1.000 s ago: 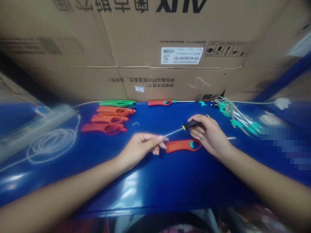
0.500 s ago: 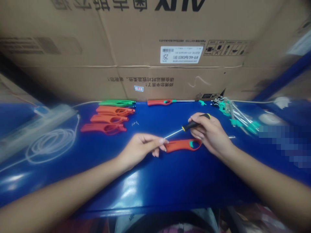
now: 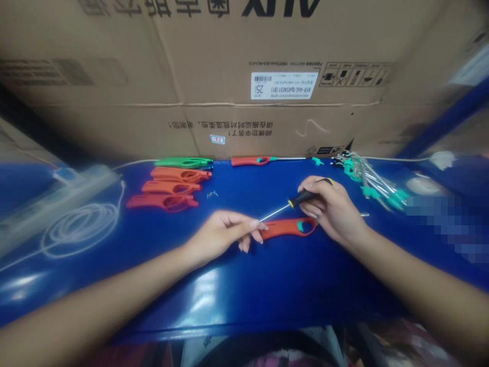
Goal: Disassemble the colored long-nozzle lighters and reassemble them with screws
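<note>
My right hand is closed around the black and yellow handle of a screwdriver, whose thin shaft slants down to the left. At its tip, my left hand pinches with thumb and fingers; whatever small thing lies between them is hidden. Just behind and below the shaft, an orange-red lighter body with a green trigger lies on the blue table. Its left end is partly covered by my left fingers. Past my right wrist, a short metal rod shows on the table.
At the left lie several orange and red lighter shells and a green one. Small screws sit beside them. An assembled lighter rests by the cardboard. Metal tubes with green parts are piled right; a cable coil lies left.
Both hands stay almost in place with the screwdriver tip at my left fingers. The screwdriver handle has shifted very slightly, and the view has moved a little.
</note>
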`<state>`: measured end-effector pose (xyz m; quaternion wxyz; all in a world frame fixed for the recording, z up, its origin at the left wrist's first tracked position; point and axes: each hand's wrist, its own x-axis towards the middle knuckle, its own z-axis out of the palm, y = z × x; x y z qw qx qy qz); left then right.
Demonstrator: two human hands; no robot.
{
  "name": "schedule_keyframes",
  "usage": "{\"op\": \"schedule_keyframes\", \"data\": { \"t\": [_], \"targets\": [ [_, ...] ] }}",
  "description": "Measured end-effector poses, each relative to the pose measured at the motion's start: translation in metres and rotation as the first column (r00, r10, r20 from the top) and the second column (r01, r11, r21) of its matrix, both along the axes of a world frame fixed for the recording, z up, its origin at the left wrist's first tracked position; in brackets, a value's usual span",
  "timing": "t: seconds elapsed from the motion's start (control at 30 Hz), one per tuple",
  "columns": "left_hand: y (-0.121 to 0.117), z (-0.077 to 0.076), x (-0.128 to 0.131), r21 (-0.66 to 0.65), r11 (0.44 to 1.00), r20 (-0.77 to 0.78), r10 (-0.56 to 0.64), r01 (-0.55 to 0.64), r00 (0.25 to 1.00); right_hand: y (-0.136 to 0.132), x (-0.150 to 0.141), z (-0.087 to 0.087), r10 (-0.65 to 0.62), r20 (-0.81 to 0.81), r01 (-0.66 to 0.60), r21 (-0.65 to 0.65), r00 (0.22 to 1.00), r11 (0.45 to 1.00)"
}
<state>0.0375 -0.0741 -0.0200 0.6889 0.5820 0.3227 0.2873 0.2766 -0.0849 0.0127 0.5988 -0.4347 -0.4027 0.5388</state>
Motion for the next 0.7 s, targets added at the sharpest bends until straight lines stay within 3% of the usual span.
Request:
{"op": "schedule_keyframes", "data": {
  "t": [0.7],
  "targets": [
    [0.0001,0.0011,0.0002,-0.059,0.998,0.005,-0.023,0.023,1.000,-0.0010,-0.0015,0.0013,-0.020,-0.006,0.020,0.001,1.000,1.000]
  ]
}}
